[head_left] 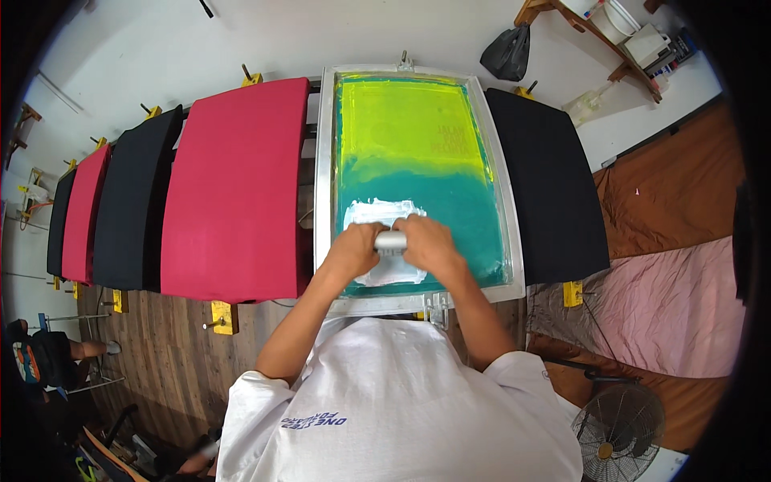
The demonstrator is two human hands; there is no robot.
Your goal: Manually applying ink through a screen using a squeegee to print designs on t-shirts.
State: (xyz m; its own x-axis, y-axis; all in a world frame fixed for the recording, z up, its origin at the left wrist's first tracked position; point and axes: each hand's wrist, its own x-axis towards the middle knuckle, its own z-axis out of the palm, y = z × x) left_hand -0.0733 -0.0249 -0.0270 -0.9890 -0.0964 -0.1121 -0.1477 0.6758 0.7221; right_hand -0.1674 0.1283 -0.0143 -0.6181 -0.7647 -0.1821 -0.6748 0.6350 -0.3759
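A silver-framed printing screen lies on the middle platen, its mesh yellow at the top and teal below, with faint lettering in the yellow. A patch of white ink lies on its lower left part. My left hand and my right hand both grip a squeegee with a pale metal handle, one at each end, over the white patch. The squeegee's blade and the screen beneath it are mostly hidden by the handle and hands.
Red shirts and black shirts stretch over platens to the left; another black one is right. A wooden shelf and hanging bag are above right. A fan stands lower right. Someone's leg shows lower left.
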